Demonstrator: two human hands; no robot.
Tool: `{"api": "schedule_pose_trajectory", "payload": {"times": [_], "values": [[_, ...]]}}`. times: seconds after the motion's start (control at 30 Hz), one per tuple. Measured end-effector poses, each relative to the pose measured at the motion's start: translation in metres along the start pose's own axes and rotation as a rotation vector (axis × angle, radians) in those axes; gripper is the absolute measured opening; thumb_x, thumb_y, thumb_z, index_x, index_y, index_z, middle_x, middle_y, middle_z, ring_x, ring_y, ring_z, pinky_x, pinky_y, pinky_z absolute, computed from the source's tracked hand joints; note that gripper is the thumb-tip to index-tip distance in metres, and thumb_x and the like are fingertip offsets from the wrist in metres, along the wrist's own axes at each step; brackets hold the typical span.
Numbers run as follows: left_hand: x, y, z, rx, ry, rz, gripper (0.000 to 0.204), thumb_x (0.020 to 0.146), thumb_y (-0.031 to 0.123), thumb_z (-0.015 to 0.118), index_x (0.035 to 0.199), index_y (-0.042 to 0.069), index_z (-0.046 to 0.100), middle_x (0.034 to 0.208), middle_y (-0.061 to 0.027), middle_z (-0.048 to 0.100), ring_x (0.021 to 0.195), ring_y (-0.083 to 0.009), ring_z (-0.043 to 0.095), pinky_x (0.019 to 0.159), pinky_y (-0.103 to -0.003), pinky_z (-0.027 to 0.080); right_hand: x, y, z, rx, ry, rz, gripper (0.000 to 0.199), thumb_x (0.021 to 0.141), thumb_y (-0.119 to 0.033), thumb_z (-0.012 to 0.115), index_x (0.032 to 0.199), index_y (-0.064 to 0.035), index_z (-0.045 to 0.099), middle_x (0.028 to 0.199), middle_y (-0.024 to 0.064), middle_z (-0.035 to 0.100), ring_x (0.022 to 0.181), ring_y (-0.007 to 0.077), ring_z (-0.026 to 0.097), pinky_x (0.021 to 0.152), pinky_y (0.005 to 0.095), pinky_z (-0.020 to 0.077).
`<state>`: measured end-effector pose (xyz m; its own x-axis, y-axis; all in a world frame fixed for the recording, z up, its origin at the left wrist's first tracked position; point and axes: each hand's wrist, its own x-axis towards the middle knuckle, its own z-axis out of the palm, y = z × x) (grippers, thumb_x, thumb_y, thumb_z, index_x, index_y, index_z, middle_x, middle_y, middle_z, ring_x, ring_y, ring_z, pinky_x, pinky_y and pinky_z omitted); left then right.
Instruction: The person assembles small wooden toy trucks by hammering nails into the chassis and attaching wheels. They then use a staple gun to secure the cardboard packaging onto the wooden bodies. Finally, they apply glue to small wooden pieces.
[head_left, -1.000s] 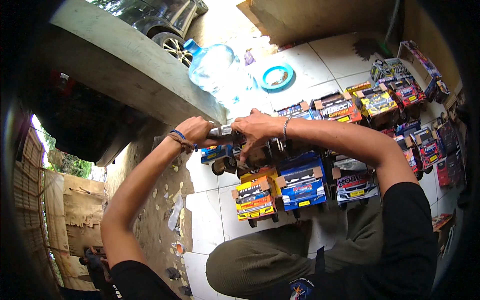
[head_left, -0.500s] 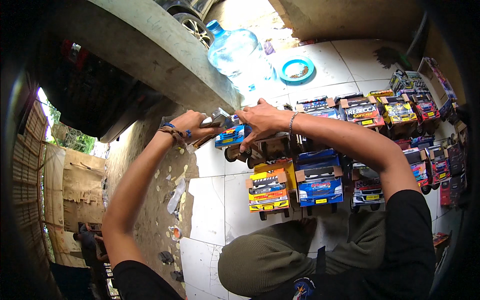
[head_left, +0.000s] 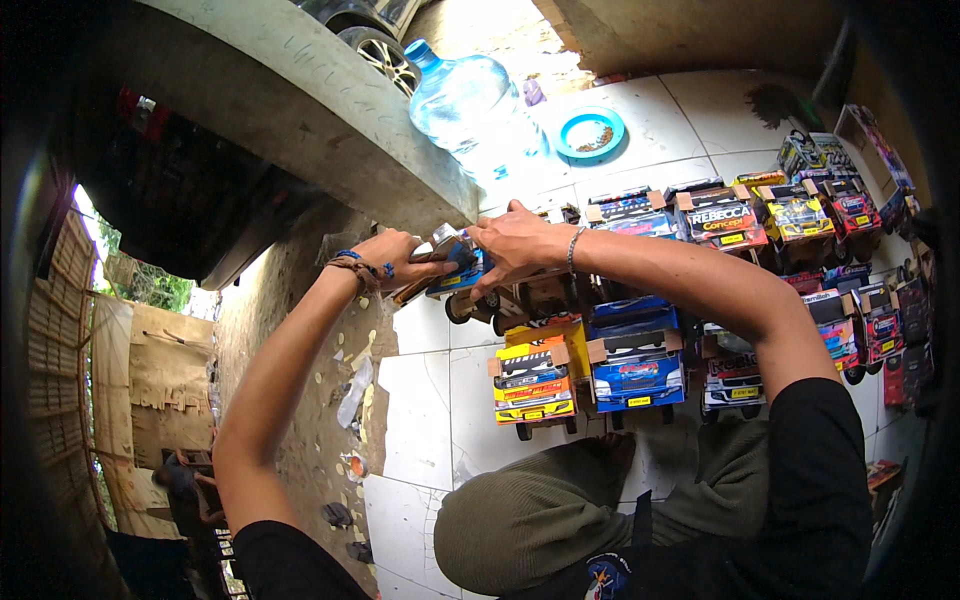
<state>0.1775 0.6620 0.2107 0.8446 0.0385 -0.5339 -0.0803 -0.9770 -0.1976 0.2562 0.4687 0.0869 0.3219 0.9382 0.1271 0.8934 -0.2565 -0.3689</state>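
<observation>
My left hand (head_left: 392,258) is closed around a silver metal hand tool (head_left: 440,238), whose kind I cannot make out. The tool lies against the front of a blue toy truck (head_left: 462,276). My right hand (head_left: 515,243) grips the truck from its other side, thumb low and fingers over the top. Dark wheels and bare brown board show beneath that hand. Nearer to me, a yellow toy truck (head_left: 535,385) and a blue-and-white toy truck (head_left: 637,368) stand side by side on the tiles.
More toy trucks (head_left: 722,222) stand in rows to the right. A large blue water bottle (head_left: 465,105) and a turquoise dish (head_left: 590,135) are at the back, beside a concrete beam (head_left: 330,110). Scraps litter the dirt floor (head_left: 335,400) at left. A person (head_left: 185,490) is at far left.
My left hand has shifted slightly right, bringing the tool against the blue truck's front. My right hand keeps its hold. The view has moved a little.
</observation>
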Motion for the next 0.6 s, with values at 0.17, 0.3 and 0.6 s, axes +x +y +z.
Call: {"api": "schedule_pose_trajectory", "payload": {"times": [0.17, 0.3, 0.6], "values": [[0.0006, 0.0014, -0.0012, 0.004, -0.001, 0.012, 0.079, 0.088, 0.076, 0.062, 0.090, -0.002, 0.077, 0.077, -0.0219, 0.073, 0.070, -0.0317, 0.074, 0.063, -0.042, 0.057, 0.0001, 0.0004, 0.0004, -0.006, -0.008, -0.007, 0.096, 0.076, -0.082, 0.069, 0.124, -0.0005, 0.056, 0.110, 0.0166, 0.065, 0.104, 0.0335, 0.066, 0.095, 0.0528, 0.0404], [0.0053, -0.0003, -0.0001, -0.021, -0.037, -0.028, 0.076, 0.089, 0.072, 0.064, 0.090, -0.003, 0.077, 0.078, -0.0219, 0.073, 0.070, -0.0309, 0.074, 0.063, -0.042, 0.057, -0.0011, -0.0008, -0.0003, -0.003, 0.006, -0.011, 0.093, 0.077, -0.082, 0.068, 0.122, -0.0010, 0.057, 0.109, 0.0163, 0.065, 0.104, 0.0335, 0.066, 0.095, 0.0530, 0.0405], [0.0058, 0.0019, 0.0013, -0.113, -0.055, -0.058, 0.075, 0.090, 0.069, 0.066, 0.091, -0.006, 0.074, 0.077, -0.0224, 0.072, 0.069, -0.0284, 0.071, 0.063, -0.044, 0.054, -0.0022, -0.0005, 0.0003, 0.020, 0.001, -0.009, 0.089, 0.079, -0.078, 0.069, 0.124, -0.0020, 0.057, 0.112, 0.0168, 0.066, 0.107, 0.0336, 0.066, 0.096, 0.0540, 0.0399]]}}
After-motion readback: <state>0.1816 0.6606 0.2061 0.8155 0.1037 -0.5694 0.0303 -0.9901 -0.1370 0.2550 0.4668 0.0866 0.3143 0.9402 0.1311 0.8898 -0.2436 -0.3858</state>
